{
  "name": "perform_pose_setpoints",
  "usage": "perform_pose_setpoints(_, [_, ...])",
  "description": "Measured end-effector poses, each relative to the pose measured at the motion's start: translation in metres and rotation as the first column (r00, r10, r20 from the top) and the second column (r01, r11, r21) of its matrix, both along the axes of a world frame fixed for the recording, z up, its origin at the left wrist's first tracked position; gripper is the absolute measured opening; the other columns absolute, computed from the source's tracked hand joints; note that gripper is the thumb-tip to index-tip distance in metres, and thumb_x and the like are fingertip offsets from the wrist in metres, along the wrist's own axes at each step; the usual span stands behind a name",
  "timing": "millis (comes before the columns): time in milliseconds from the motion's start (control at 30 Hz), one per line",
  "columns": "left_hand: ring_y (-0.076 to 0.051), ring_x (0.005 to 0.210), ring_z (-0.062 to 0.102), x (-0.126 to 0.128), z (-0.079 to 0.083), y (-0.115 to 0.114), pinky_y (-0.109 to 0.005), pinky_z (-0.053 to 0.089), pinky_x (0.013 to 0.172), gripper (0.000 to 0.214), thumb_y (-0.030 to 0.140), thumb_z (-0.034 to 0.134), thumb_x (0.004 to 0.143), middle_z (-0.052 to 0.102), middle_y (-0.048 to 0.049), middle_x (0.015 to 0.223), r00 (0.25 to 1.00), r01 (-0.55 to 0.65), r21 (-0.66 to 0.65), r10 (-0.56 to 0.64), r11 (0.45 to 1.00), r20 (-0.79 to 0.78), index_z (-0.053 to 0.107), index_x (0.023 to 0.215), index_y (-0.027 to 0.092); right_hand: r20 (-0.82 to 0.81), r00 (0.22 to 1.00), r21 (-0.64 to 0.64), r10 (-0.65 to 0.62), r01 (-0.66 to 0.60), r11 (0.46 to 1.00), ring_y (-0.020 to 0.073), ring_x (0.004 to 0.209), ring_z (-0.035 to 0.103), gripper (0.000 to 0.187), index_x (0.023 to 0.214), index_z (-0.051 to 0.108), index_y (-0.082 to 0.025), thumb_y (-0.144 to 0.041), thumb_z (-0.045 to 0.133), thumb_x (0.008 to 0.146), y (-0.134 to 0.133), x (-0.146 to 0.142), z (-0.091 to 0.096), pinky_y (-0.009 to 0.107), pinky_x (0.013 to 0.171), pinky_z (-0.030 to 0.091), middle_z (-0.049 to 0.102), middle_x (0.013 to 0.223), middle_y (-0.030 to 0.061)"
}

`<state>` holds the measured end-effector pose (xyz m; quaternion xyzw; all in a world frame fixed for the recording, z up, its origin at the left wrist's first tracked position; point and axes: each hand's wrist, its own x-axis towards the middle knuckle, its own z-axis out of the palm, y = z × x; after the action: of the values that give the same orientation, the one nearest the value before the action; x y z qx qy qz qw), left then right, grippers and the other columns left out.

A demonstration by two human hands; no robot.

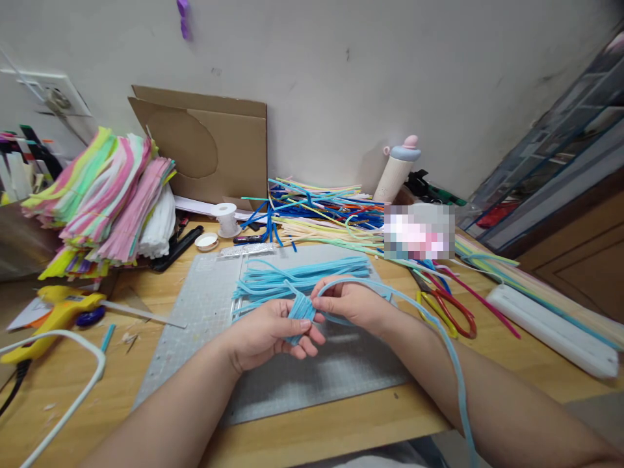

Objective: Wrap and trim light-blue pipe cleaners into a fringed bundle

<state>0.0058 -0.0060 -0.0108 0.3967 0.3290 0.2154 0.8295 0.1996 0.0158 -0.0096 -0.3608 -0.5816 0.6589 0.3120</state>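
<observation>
My left hand (273, 335) is closed around a small wound bundle of light blue pipe cleaner (301, 307), held just above a grey cutting mat (205, 325). My right hand (353, 302) pinches the long free end of the same pipe cleaner right beside the bundle. That blue strand (451, 361) loops over my right wrist and trails down past the table's front edge. Behind my hands a loose pile of light blue pipe cleaners (297, 276) lies on the mat.
A yellow glue gun (61, 312) lies at the left, with stacked pastel pipe cleaners (112, 195) behind it. Mixed coloured pipe cleaners (322, 205), a thread spool (227, 218) and a bottle (397, 170) stand at the back. Red and yellow scissors (451, 309) and a white box (556, 331) lie right.
</observation>
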Motion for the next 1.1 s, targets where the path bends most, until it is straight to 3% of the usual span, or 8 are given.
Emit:
perform_pose_setpoints(267, [-0.012,0.062,0.065,0.003,0.0,0.0,-0.019,0.052,0.056,0.019,0.022,0.063,0.079,0.068,-0.0093,0.078,1.0,0.003,0.019,-0.003,1.0,0.001,0.064,0.095,0.01,0.04,0.999,0.011,0.009,-0.009,1.0,0.012,0.059,0.055,0.024,0.072,0.059,-0.016,-0.038,0.068,0.072,0.001,0.0,-0.003,0.025,0.061,0.04,0.06,0.059,-0.0021])
perform_pose_setpoints(333, [-0.012,0.066,0.065,0.005,-0.001,0.0,-0.021,0.053,0.062,0.02,0.016,0.064,0.076,0.069,-0.0098,0.084,0.999,-0.039,0.028,0.038,0.999,0.028,0.063,0.095,0.011,0.059,0.996,0.03,-0.061,0.059,0.998,0.013,0.061,0.055,0.024,0.071,0.058,-0.016,-0.038,0.068,0.071,0.003,0.001,-0.002,0.027,0.062,0.04,0.061,0.062,-0.0011])
perform_pose_setpoints(467, [-0.016,0.084,0.066,0.005,-0.002,0.003,-0.025,0.053,0.077,0.04,0.0,0.062,0.063,0.069,-0.0118,0.098,0.984,-0.149,0.01,0.147,0.989,0.1,0.063,0.102,0.011,0.12,0.96,0.155,-0.254,0.234,0.96,0.0129,0.059,0.052,0.022,0.07,0.059,-0.016,-0.036,0.068,0.07,0.008,0.005,0.002,0.027,0.06,0.039,0.057,0.061,-0.002])
perform_pose_setpoints(567, [-0.019,0.087,0.067,0.004,-0.001,0.004,-0.028,0.053,0.08,0.037,0.001,0.059,0.064,0.07,-0.0138,0.097,0.969,-0.21,-0.042,0.213,0.977,0.126,0.065,0.1,0.01,0.13,0.942,0.22,-0.31,0.278,0.935,0.0133,0.062,0.052,0.02,0.07,0.059,-0.016,-0.035,0.066,0.071,0.011,0.007,0.004,0.027,0.062,0.04,0.058,0.064,-0.0011])
perform_pose_setpoints(733, [-0.014,0.075,0.068,0.005,0.001,0.003,-0.022,0.055,0.069,0.01,0.015,0.061,0.08,0.072,-0.0122,0.09,0.97,-0.241,-0.065,0.243,0.968,0.025,0.067,0.087,0.011,0.129,0.947,0.241,-0.295,0.258,0.936,0.0137,0.064,0.053,0.02,0.073,0.06,-0.017,-0.036,0.065,0.072,0.011,0.008,0.003,0.027,0.063,0.04,0.059,0.066,-0.0008])
perform_pose_setpoints(1100, [-0.01,0.065,0.066,0.005,-0.001,0.003,-0.017,0.054,0.06,0.01,0.017,0.068,0.077,0.072,-0.0088,0.082,0.979,-0.2,0.027,0.201,0.979,-0.042,0.067,0.083,0.009,0.152,0.942,0.188,-0.298,0.269,0.945,0.0122,0.059,0.048,0.025,0.07,0.059,-0.016,-0.04,0.067,0.069,0.007,0.005,0.008,0.026,0.058,0.037,0.054,0.06,-0.0024])
